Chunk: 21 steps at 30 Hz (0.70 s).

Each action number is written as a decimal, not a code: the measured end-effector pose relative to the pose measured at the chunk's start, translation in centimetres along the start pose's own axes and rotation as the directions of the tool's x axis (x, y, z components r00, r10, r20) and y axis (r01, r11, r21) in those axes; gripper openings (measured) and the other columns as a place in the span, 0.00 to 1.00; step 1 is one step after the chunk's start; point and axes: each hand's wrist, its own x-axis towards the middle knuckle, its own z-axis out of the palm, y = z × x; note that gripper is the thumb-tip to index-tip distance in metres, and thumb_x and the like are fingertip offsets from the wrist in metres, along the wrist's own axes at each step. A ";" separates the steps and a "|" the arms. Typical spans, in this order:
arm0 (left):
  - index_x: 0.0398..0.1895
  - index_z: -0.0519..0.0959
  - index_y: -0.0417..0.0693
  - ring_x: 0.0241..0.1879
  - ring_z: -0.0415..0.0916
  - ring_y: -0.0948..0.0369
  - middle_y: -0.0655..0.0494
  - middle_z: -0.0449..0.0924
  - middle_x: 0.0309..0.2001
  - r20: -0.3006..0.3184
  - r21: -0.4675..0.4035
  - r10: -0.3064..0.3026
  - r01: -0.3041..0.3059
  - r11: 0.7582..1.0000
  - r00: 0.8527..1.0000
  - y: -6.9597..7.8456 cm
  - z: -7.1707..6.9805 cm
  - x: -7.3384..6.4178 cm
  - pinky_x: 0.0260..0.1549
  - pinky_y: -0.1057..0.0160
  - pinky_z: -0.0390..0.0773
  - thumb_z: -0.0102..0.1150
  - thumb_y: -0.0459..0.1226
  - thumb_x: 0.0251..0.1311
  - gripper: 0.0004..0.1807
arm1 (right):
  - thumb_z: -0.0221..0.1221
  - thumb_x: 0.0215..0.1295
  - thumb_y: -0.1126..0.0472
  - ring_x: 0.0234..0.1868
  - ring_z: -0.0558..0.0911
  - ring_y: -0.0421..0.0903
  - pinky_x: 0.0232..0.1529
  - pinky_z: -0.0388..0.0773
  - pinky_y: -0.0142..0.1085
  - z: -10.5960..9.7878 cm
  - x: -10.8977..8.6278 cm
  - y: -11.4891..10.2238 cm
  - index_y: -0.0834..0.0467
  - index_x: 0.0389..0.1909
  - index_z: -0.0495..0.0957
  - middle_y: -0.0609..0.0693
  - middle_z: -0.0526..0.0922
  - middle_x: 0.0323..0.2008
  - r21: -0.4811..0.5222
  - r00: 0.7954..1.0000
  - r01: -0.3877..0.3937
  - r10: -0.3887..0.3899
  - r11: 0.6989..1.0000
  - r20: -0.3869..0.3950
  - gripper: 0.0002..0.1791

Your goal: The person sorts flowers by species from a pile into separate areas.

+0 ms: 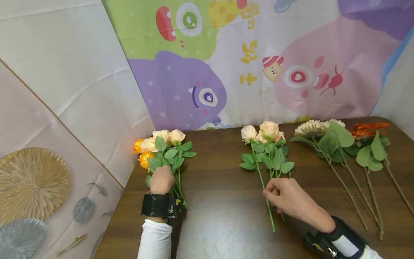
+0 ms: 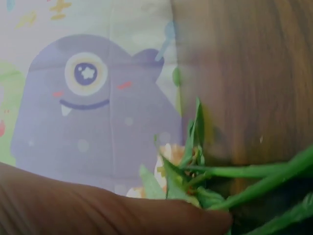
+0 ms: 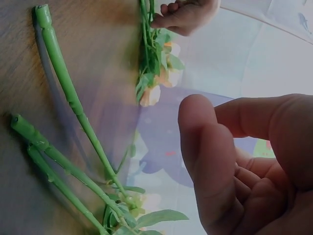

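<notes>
My left hand (image 1: 162,180) is at the stems of a bunch of peach and orange roses (image 1: 176,136) lying at the table's left. Its thumb (image 2: 161,215) presses on green stems in the left wrist view, and the right wrist view shows the curled fingers gripping them; the fingertips are partly hidden. Beside the stems of a second bunch, of peach roses (image 1: 269,130), is my right hand (image 1: 292,199). Thumb and forefinger meet in a loop there, the other fingers curled, with nothing visible between them. The bare green stem (image 3: 61,73) lies apart from these fingers.
Cream daisy-like flowers (image 1: 308,128) and rust-orange flowers (image 1: 368,130) lie on long stems at the right of the brown wooden table (image 1: 220,201). A cartoon-print cloth (image 1: 191,86) hangs behind the table, and a pale patterned cloth (image 1: 77,86) on the left.
</notes>
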 end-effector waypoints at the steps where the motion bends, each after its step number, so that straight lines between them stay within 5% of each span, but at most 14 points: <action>1: 0.37 0.82 0.29 0.32 0.82 0.40 0.32 0.82 0.36 -0.005 -0.006 0.013 -0.013 1.000 1.000 0.1 0.1 0.0 0.28 0.44 0.81 0.48 0.26 0.65 0.11 | 0.59 0.68 0.61 0.16 0.77 0.42 0.16 0.68 0.31 0.0 0.0 0.0 0.58 0.33 0.80 0.47 0.78 0.17 0.000 1.000 0.002 -0.002 1.000 0.004 0.06; 14: 0.31 0.79 0.31 0.27 0.80 0.44 0.34 0.80 0.32 -0.086 -0.067 0.059 -0.065 0.996 0.995 1.4 -0.8 -0.5 0.20 0.52 0.76 0.45 0.22 0.64 0.10 | 0.59 0.68 0.62 0.15 0.77 0.42 0.15 0.68 0.31 0.0 0.0 0.1 0.58 0.32 0.80 0.47 0.78 0.16 -0.012 0.999 0.035 -0.035 0.999 0.017 0.06; 21: 0.15 0.70 0.40 0.19 0.75 0.49 0.44 0.73 0.19 -0.248 -0.068 0.162 -0.184 0.981 0.955 2.9 -1.9 -2.1 0.16 0.56 0.71 0.45 0.23 0.62 0.17 | 0.59 0.69 0.61 0.15 0.77 0.42 0.16 0.68 0.31 -0.1 0.0 0.2 0.58 0.32 0.80 0.47 0.78 0.17 0.001 0.998 0.054 -0.054 0.999 0.030 0.06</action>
